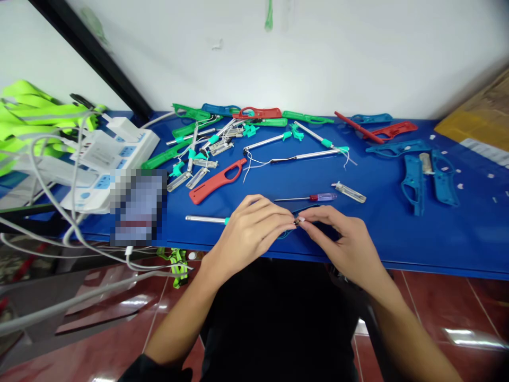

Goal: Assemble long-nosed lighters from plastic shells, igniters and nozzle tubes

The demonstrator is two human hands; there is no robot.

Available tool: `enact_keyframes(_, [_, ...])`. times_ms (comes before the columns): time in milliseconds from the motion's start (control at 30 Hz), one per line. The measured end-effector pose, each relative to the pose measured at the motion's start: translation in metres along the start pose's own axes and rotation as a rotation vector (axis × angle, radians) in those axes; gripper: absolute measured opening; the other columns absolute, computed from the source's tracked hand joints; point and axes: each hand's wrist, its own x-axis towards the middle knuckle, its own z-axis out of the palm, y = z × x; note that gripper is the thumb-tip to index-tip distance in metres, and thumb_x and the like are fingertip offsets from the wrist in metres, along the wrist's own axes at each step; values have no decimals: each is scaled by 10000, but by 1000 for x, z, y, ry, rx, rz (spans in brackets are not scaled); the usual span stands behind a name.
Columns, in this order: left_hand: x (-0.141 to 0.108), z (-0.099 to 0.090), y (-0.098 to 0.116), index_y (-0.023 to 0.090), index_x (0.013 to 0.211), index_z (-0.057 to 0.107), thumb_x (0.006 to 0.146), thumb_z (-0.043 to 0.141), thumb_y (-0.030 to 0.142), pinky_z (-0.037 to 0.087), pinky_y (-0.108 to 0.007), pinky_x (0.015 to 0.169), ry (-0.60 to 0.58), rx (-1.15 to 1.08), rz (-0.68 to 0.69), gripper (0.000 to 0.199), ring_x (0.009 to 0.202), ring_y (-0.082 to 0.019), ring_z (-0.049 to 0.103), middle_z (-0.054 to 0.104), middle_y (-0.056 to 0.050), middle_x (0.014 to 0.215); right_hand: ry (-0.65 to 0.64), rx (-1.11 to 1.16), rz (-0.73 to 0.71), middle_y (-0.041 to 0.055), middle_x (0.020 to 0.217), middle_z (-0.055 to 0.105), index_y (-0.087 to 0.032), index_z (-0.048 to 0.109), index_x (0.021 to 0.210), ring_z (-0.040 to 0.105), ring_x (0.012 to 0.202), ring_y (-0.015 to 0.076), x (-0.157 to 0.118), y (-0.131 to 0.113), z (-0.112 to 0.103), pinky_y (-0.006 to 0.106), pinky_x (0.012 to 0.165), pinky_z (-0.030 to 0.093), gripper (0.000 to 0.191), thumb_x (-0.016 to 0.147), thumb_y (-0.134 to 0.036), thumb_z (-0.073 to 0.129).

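Near the front edge of the blue table, my left hand [254,225] and my right hand [342,236] meet fingertip to fingertip. Both pinch a small dark and white part [298,220], mostly hidden by the fingers. A metal tube [204,218] with a teal end lies beside my left hand, its right end covered. Just beyond the hands lies a screwdriver [323,197] with a red and purple handle. A clear plastic tank [350,192] rests to its right. The red casing half [218,182] lies to the left, beyond the metal tube.
Green casings [165,155], metal tubes with wires [268,142] and clear tanks are piled at the back left. Blue casing halves [413,183] lie at the right. A white power strip [137,151] with cables and a blurred phone [139,209] occupy the left. A cardboard box [481,114] stands far right.
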Motion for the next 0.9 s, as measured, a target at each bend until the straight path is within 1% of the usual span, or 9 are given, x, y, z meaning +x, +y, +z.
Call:
enact_keyframes(100, [0,1,0,186,1109,743,1083,681,172,503,-398,966,25,25,15,68,955,-168,760,846,-32,1097,6,-16,-16,-1,1073,843,-269,741,1169,813,971,186,0,0,0,326,906,650,117,1060,-263,700])
enact_keyframes(267, [1,1,2,193,1095,742,1088,682,198,495,-396,950,30,45,7,60,936,-164,759,850,-23,1090,16,-38,-28,10,1057,843,-272,750,1161,811,953,201,0,0,0,352,896,660,114,1059,-274,699])
enact_keyframes(467, [2,0,3,208,1068,765,1102,668,238,497,-397,968,16,77,1,107,929,-165,764,860,-16,1077,14,-41,-20,15,1060,849,-274,771,1137,812,952,215,0,-1,0,367,893,667,114,1050,-272,698])
enact_keyframes(600, [2,1,2,210,1071,771,1068,727,277,515,-405,983,69,127,45,79,903,-176,757,866,-10,1058,18,-44,-9,21,1054,851,-271,782,1131,812,947,223,0,-1,-1,376,892,667,118,1041,-275,705])
enact_keyframes(767, [0,2,2,193,1076,761,1062,714,193,532,-409,962,97,168,71,49,907,-183,757,866,-21,1076,-8,-10,-16,10,1098,851,-286,783,1154,800,987,216,1,-3,-2,378,932,642,130,1055,-269,700])
enact_keyframes(900, [-2,2,1,186,1098,753,1057,697,138,539,-414,957,107,161,81,85,924,-187,764,863,-42,1111,-34,33,-8,22,1138,849,-296,785,1164,797,1018,229,1,-5,-3,406,960,638,138,1066,-290,688])
